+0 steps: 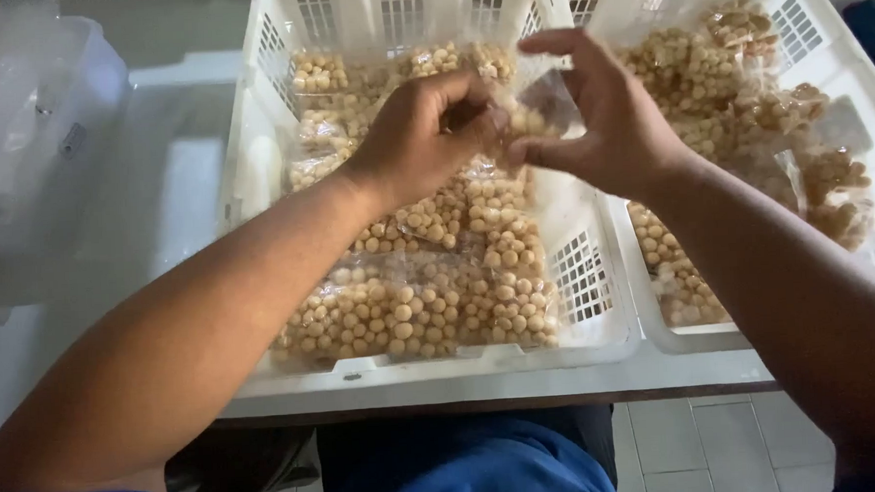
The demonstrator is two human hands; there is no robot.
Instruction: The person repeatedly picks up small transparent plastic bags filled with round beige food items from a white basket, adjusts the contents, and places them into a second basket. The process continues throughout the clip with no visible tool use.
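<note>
Holding a small clear bag of round tan snack balls (pixel 535 114) between both hands, I have it raised just above the left white basket (pixel 257 175). My left hand (pixel 418 139) is curled shut, pinching the bag's left side; my right hand (pixel 604 111) grips its right side with thumb below and fingers arched over the top. Under the bag, that basket holds more filled clear packets (pixel 430 296), stacked flat. Just right of this basket sits a second white basket (pixel 843 71) with darker filled packets (pixel 746 95). Left of it lies a white tabletop (pixel 122 220).
</note>
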